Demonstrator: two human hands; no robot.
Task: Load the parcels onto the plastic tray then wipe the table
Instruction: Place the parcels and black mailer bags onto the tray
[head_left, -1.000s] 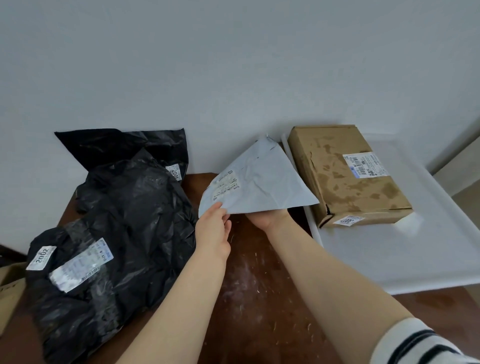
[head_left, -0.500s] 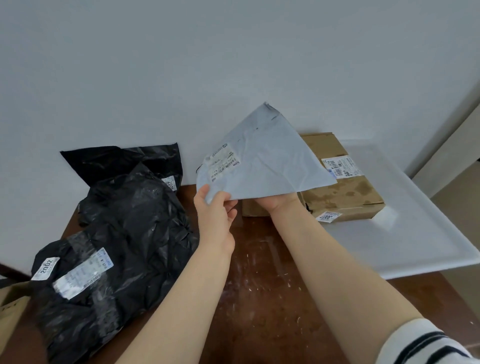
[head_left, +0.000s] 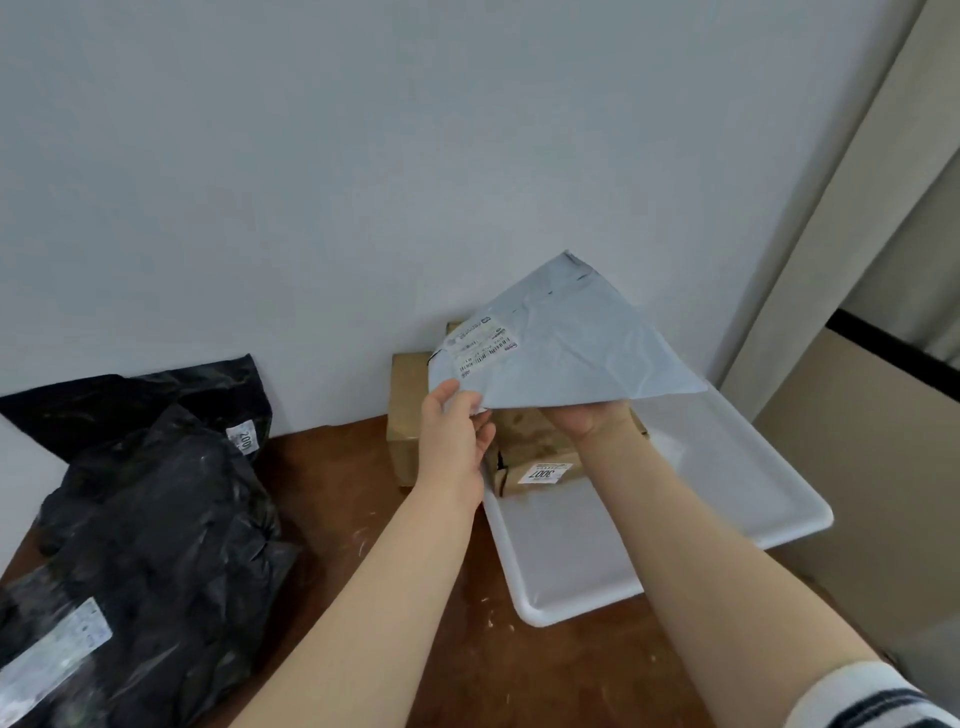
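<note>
**What the mailer and the frame edges are keeping from me**

The grey mailer (head_left: 571, 358) I am lifting is covering the fingers of my right hand (head_left: 587, 421), so their grip is not showing. It is also hiding the top of the cardboard box (head_left: 540, 452) and the far corner of the white tray (head_left: 727, 493). My left hand (head_left: 452, 436) is blocking the join between that box and the brown block (head_left: 408, 415) beside it, so I am not telling one parcel from two. The mailer's label (head_left: 480, 348) is blurring beyond reading. The black bags (head_left: 145, 545) are running off the left and bottom edges, and my striped sleeve (head_left: 872, 696) is being cut off at the lower right corner
</note>
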